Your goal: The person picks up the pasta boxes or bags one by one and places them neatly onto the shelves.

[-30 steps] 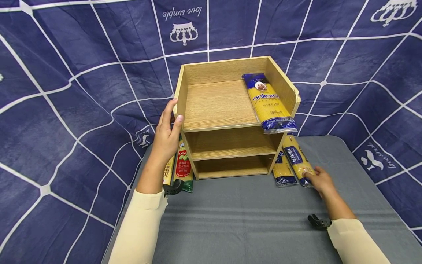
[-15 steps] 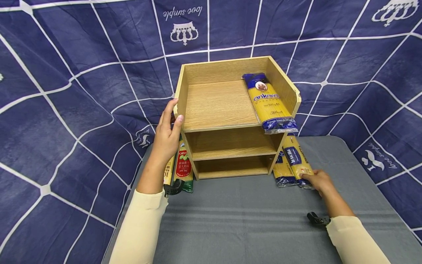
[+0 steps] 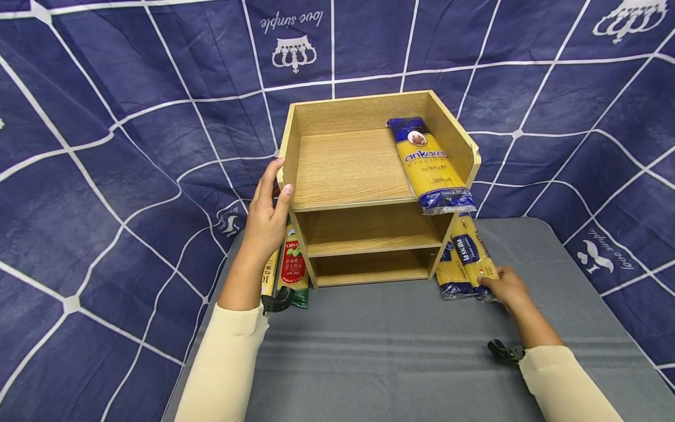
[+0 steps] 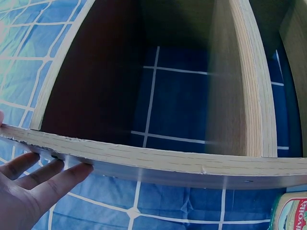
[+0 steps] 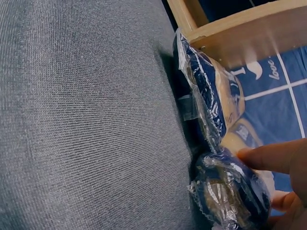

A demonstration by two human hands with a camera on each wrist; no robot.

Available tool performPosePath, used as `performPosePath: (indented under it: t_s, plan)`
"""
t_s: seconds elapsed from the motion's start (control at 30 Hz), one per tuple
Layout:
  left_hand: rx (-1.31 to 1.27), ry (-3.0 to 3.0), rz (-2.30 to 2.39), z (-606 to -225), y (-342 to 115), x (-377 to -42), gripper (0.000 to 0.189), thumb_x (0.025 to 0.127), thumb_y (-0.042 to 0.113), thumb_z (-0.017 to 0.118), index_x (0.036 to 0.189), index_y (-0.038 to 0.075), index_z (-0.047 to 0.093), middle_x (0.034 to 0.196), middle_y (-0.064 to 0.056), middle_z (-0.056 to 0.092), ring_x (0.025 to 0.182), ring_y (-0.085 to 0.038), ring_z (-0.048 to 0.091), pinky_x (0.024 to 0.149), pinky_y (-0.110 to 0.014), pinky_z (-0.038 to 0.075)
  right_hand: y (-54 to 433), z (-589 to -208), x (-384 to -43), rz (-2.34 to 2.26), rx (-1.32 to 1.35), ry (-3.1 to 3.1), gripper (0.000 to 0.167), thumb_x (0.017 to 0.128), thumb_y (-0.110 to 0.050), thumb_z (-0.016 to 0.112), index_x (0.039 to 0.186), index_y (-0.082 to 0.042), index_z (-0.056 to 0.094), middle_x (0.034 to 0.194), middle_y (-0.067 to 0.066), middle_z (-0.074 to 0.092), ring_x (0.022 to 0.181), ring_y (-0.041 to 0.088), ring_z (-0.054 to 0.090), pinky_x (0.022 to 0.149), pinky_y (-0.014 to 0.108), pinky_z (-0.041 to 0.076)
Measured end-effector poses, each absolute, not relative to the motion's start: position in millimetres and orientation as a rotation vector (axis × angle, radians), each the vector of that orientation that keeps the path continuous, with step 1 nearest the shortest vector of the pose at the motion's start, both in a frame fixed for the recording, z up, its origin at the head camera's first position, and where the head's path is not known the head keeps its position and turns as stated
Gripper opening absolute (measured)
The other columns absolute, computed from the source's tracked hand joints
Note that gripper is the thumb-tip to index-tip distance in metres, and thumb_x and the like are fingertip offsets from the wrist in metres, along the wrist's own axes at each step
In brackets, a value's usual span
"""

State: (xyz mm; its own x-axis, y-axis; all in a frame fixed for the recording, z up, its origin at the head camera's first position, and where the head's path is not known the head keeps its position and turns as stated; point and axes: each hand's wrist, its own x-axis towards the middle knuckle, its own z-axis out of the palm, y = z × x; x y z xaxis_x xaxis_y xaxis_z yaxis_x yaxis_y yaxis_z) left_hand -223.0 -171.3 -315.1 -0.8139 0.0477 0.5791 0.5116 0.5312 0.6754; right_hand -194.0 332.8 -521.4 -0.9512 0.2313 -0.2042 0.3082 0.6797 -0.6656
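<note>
My left hand [image 3: 268, 225] holds the left side panel of a small wooden shelf unit [image 3: 364, 202]; in the left wrist view its fingers [image 4: 62, 184] lie against the outer face, the thumb barely visible. On the right, my right hand [image 3: 508, 290] grips the near end of a yellow la sicilia spaghetti packet [image 3: 471, 252]. Thumb and fingers sit on either side of that packet's crinkled blue end [image 5: 235, 187] in the right wrist view. Beside it, touching, lies another yellow-and-blue pasta packet [image 3: 450, 269]. An ankara spaghetti packet [image 3: 429, 161] lies on the unit's top, along the right wall.
Left of the unit, partly behind my left arm, are a red-and-green Oliv-labelled pasta packet [image 3: 293, 266] and a yellow packet [image 3: 269, 272]. Two lower compartments [image 3: 371, 228] face forward. Grey cloth [image 3: 379, 351] covers the table; blue checked fabric [image 3: 221, 88] hangs around it.
My right hand has shifted slightly left, bringing the near end of the la sicilia packet against the packet beside it. The left hand has stayed on the shelf unit.
</note>
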Motion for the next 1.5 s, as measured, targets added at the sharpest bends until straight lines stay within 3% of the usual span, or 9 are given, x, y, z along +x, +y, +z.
performPosePath:
  t_s: [0.4, 0.53, 0.63, 0.8, 1.13, 1.4, 1.5]
  plan:
    - [-0.439, -2.275, -1.229, -314, -171, -223, 0.048, 0.108, 0.034, 0.047, 0.154, 0.036, 0.035, 0.157, -0.007, 0.042, 0.131, -0.033, 0.055, 0.108, -0.056, 0.044, 326, -515, -200, -1.039, 0.467, 2.805, 0.055, 0.089, -0.025, 0.07, 0.118, 0.01, 0.039, 0.095, 0.029, 0.057, 0.087, 0.04, 0.054, 0.067, 0.039, 0.04]
    - [-0.44, -2.277, -1.231, -315, -172, -223, 0.048, 0.108, 0.033, 0.047, 0.154, 0.035, 0.035, 0.157, -0.007, 0.042, 0.131, -0.033, 0.055, 0.108, -0.056, 0.044, 327, -517, -205, -1.036, 0.409, 2.786, 0.055, 0.088, -0.023, 0.071, 0.117, 0.018, 0.047, 0.091, 0.026, 0.059, 0.084, 0.038, 0.055, 0.066, 0.038, 0.042]
    - [-0.44, -2.278, -1.231, -315, -172, -223, 0.048, 0.108, 0.033, 0.047, 0.154, 0.035, 0.035, 0.157, -0.008, 0.042, 0.132, -0.033, 0.055, 0.108, -0.057, 0.043, 329, -518, -207, -1.05, 0.378, 2.775, 0.049, 0.087, -0.022, 0.071, 0.112, 0.018, 0.055, 0.086, 0.021, 0.059, 0.08, 0.034, 0.054, 0.064, 0.035, 0.042]
    - [-0.434, -2.281, -1.235, -315, -171, -223, 0.048, 0.108, 0.034, 0.047, 0.154, 0.036, 0.035, 0.156, -0.008, 0.042, 0.131, -0.032, 0.056, 0.107, -0.055, 0.044, 330, -518, -207, -1.133, 0.386, 2.743, 0.044, 0.086, -0.019, 0.071, 0.108, 0.016, 0.056, 0.083, 0.016, 0.059, 0.078, 0.029, 0.053, 0.064, 0.032, 0.042]
    - [-0.434, -2.273, -1.231, -313, -171, -223, 0.048, 0.108, 0.034, 0.047, 0.154, 0.035, 0.036, 0.156, -0.008, 0.043, 0.131, -0.034, 0.056, 0.107, -0.058, 0.044, 328, -515, -201, -1.183, 0.363, 2.697, 0.063, 0.09, -0.023, 0.07, 0.128, 0.018, 0.041, 0.108, 0.032, 0.057, 0.095, 0.038, 0.054, 0.073, 0.034, 0.041]
    - [-0.435, -2.287, -1.228, -313, -171, -222, 0.047, 0.108, 0.034, 0.047, 0.154, 0.035, 0.036, 0.158, -0.007, 0.041, 0.131, -0.033, 0.055, 0.107, -0.055, 0.045, 330, -518, -200, -1.431, 0.339, 2.543, 0.031, 0.088, -0.013, 0.071, 0.102, 0.01, 0.056, 0.078, -0.002, 0.061, 0.069, 0.012, 0.057, 0.062, 0.028, 0.048]
    - [-0.436, -2.289, -1.228, -314, -171, -222, 0.047, 0.108, 0.034, 0.047, 0.154, 0.034, 0.036, 0.158, -0.007, 0.041, 0.13, -0.034, 0.055, 0.107, -0.056, 0.044, 334, -518, -198, -1.472, 0.362, 2.497, 0.036, 0.09, -0.016, 0.07, 0.108, 0.011, 0.054, 0.083, -0.003, 0.06, 0.072, 0.01, 0.056, 0.064, 0.027, 0.049]
